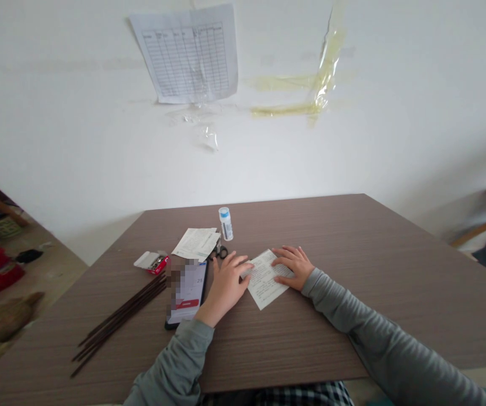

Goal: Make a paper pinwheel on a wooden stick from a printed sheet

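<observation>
White printed paper [266, 278] sits mid-frame on the brown worktop [353, 270], and you've got both hands flat on it. Your left hand [226, 285] presses its left edge, your right hand [292, 266] its top right, fingers spread, no grip closed on anything. Phone [188, 293] lies just left, with scissors [220, 251] and a glue stick [225, 223] above.

Wood-grain table [353, 270] carried it all | printed sheet [267, 278] lay flat mid-table | phone [188, 293] just left of the sheet | dark sticks [120, 316] left of the phone | red box [154, 262], scissors [221, 251], folded papers [195, 243], small bottle [225, 223] beyond the phone.
</observation>
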`<state>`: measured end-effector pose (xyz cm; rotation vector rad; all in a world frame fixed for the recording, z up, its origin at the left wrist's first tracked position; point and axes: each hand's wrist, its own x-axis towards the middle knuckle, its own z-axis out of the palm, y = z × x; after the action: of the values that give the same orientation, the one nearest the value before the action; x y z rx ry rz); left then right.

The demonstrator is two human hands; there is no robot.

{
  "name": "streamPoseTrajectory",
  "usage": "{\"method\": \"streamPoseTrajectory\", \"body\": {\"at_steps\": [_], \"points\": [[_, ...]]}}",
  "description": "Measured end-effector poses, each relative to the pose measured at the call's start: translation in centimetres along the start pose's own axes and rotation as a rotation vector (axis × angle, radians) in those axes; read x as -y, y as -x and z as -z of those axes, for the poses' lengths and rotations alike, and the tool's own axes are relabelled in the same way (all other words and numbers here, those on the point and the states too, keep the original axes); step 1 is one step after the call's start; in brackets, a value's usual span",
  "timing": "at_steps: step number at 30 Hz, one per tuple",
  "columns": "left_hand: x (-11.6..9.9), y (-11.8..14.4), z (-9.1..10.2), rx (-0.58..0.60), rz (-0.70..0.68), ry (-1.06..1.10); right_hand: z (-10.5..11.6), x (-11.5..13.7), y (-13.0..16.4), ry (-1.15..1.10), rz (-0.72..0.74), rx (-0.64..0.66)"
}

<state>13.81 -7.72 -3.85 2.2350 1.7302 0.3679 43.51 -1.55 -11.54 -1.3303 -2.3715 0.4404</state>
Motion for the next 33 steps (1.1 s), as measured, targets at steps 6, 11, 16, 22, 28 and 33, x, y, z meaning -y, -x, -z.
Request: {"method": "streamPoseTrajectory", "body": {"at_steps": [6,11,16,22,28,33], "points": [[-0.5,0.2,-0.4,0.053,-0.011,0.021,-0.2,1.1,-0.3,0.000,-0.002,0.021],[-0.2,0.4,0.0,0.079,-0.006,-0.007,1.0,0.4,0.2,-0.037,-0.019,0.057],[0.6,0.7,-0.2,0.075,-0.033,-0.008,2.5,-0.1,1.2,-0.080,0.012,0.076],[1.4,0.9,-0.5,0.107,-0.051,-0.035,3.8,-0.1,1.4,-0.126,0.032,0.122],[0.4,0.7,0.0,0.060,0.015,-0.081,3.1,-0.9,1.3,-0.069,0.011,0.076],[-0.2,0.6,0.4,0.035,0.015,-0.096,2.1,-0.7,0.7,0.013,-0.029,0.062]]}}
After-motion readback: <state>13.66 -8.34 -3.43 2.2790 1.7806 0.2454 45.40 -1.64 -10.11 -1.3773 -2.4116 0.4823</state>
